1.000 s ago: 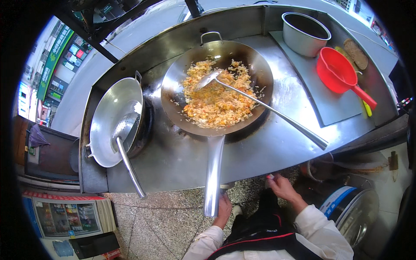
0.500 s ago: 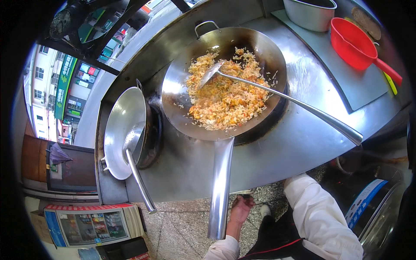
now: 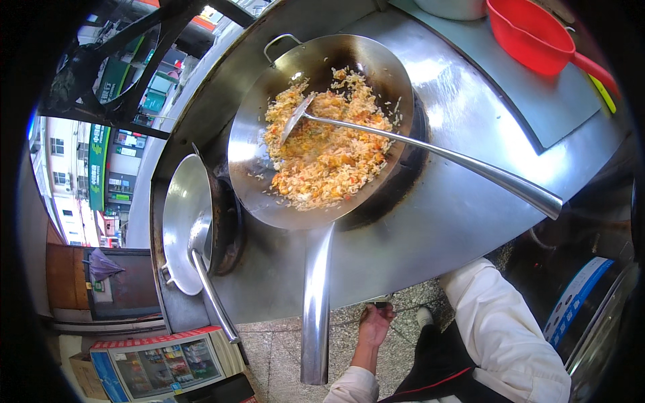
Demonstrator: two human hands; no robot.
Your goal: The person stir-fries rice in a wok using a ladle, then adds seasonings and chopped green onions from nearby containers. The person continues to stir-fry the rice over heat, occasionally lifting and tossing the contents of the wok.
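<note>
Reaching beneath the steel counter [image 3: 410, 248], away from the wok [image 3: 250, 138].
Within the last second, slipped the right hand out of sight, leaving just the white sleeve [image 3: 500, 329]; cannot tell its fingers' state. Holds the left hand [image 3: 375, 327] near the edge with fingers bent, grip unclear. Leaves fried rice [image 3: 336, 171] in the wok, under the turner [image 3: 430, 148], untouched.

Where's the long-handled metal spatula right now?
In the head view, the spatula lies with its blade in the fried rice in the wok, its handle extending right over the metal counter.
</note>
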